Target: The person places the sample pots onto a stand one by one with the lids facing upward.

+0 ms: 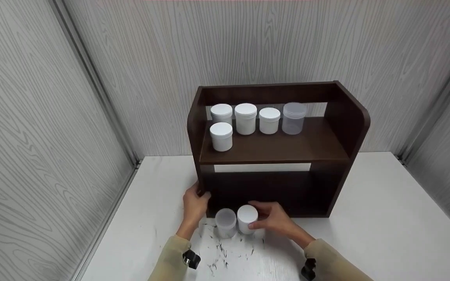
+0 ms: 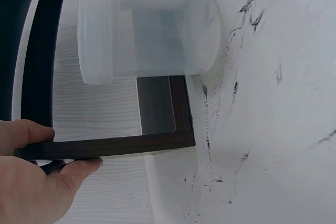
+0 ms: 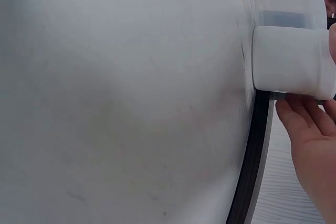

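A dark brown two-tier shelf point(image 1: 274, 156) stands on the white table. My left hand point(image 1: 195, 205) pinches the front edge of its left side panel between thumb and fingers, as the left wrist view shows on the dark board point(image 2: 115, 145). With thumb and fingers on either side, my right hand point(image 1: 274, 220) holds a white lidded jar point(image 1: 247, 223) upright in front of the lower tier. Beside it, to the left, a translucent jar point(image 1: 225, 226) stands on the table. The right wrist view shows the white jar point(image 3: 286, 59) overlapping the translucent one.
The upper tier bears several white jars point(image 1: 245, 121), one of them in front at the left, and a translucent jar point(image 1: 294, 119) toward the right. Dark scuff marks point(image 1: 221, 249) lie on the table before the shelf. Grey wood-grain panels point(image 1: 248, 47) stand behind and at both sides.
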Motion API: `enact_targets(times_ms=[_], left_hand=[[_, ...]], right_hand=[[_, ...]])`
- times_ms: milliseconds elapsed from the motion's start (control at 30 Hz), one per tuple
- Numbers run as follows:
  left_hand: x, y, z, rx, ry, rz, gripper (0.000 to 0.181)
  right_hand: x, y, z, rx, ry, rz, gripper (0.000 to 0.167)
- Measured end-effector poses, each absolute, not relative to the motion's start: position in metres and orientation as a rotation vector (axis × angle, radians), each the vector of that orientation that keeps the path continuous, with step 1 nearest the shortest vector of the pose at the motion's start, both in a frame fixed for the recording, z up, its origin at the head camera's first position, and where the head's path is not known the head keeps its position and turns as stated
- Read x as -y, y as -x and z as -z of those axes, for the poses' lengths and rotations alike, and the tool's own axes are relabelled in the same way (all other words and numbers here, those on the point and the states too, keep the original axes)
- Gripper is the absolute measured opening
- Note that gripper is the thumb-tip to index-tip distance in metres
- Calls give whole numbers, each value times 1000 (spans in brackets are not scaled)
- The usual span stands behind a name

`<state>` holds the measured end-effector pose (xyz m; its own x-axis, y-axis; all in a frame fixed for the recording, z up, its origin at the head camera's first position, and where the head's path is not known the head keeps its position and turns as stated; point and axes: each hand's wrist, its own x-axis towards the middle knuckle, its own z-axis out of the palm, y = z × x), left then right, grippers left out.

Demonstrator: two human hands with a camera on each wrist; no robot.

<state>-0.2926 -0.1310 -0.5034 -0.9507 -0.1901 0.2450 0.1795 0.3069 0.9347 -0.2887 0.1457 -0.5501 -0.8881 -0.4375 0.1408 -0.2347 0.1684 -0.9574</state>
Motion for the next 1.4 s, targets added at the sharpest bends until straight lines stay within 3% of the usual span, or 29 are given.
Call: enact_targets(times_ms=[1400], left_hand=[[131,291,503,2268,-6,1678,54]], right_hand=[[-145,283,552,-2201,641,1838,74]])
